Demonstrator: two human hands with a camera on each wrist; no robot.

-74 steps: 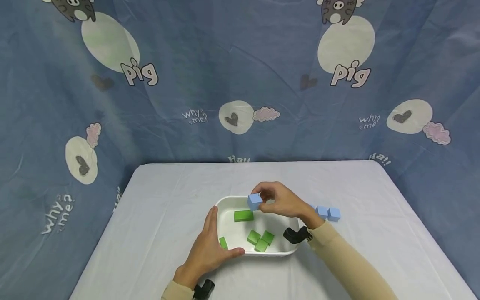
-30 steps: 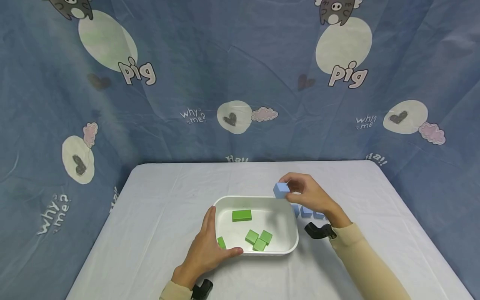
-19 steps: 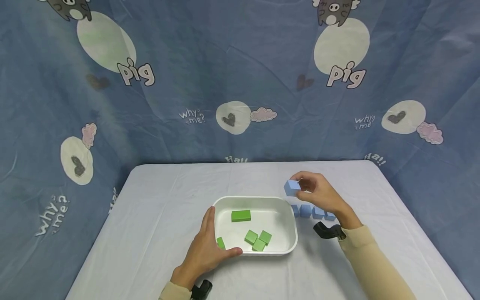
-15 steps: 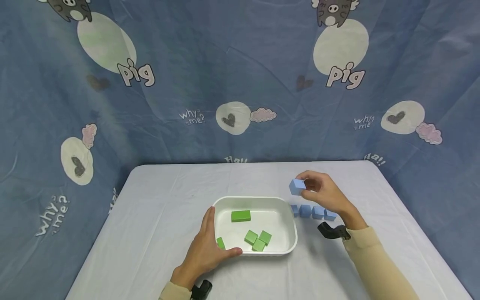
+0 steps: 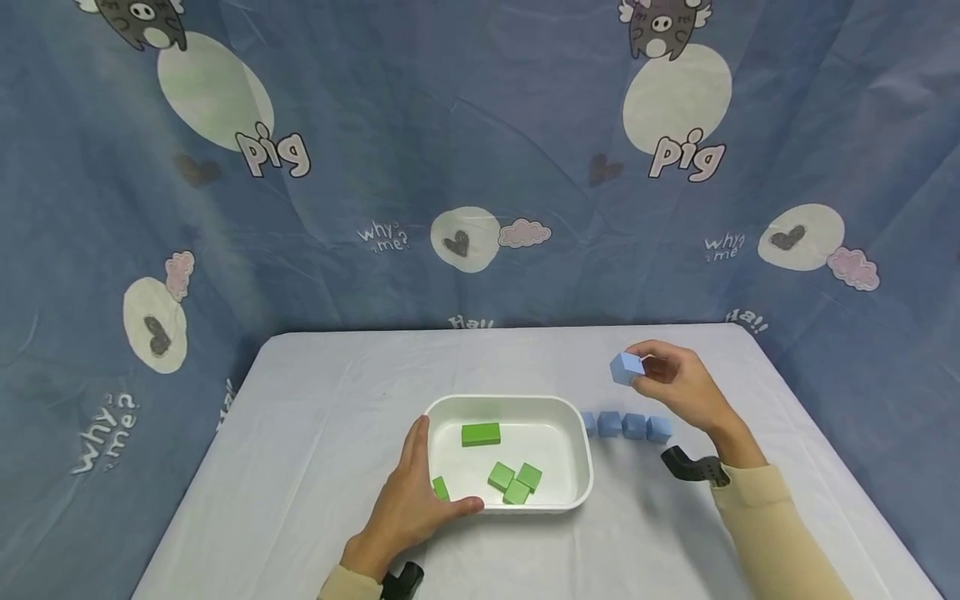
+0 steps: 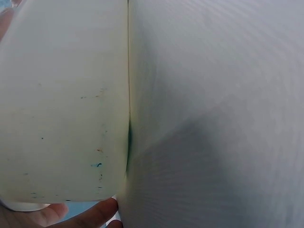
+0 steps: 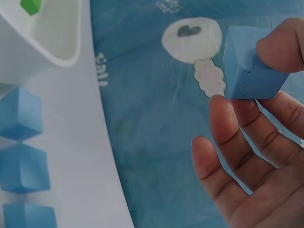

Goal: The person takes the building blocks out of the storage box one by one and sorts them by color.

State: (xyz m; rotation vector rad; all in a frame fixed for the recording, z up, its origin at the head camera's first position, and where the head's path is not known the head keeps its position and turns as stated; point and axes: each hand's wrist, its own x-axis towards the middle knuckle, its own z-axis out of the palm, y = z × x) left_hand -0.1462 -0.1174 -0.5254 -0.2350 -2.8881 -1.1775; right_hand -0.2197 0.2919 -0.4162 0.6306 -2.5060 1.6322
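Note:
A white tray [image 5: 510,401] sits at the middle of the table with several green blocks [image 5: 481,433] inside. My left hand [image 5: 424,490] grips its near left corner, thumb over the rim. In the left wrist view only the tray's outer wall [image 6: 61,95] and a fingertip [image 6: 88,213] show. My right hand [image 5: 654,375] is raised to the right of the tray and pinches a light blue cube [image 5: 626,367] between thumb and fingers [image 7: 228,123]; the cube [image 7: 249,64] is in the air. Several blue cubes [image 5: 633,425] lie in a row on the table below it, beside the tray.
A white cloth covers the table [image 5: 337,392]. A blue cartoon-printed curtain [image 5: 480,167] hangs behind and along both sides. Black camera mounts sit on my right wrist [image 5: 693,467] and left wrist [image 5: 405,579]. The table's right edge is near the cube row.
My right hand has carried the blue cube from above the tray rightward and away, to beyond the row of cubes. My left hand and the tray have stayed put.

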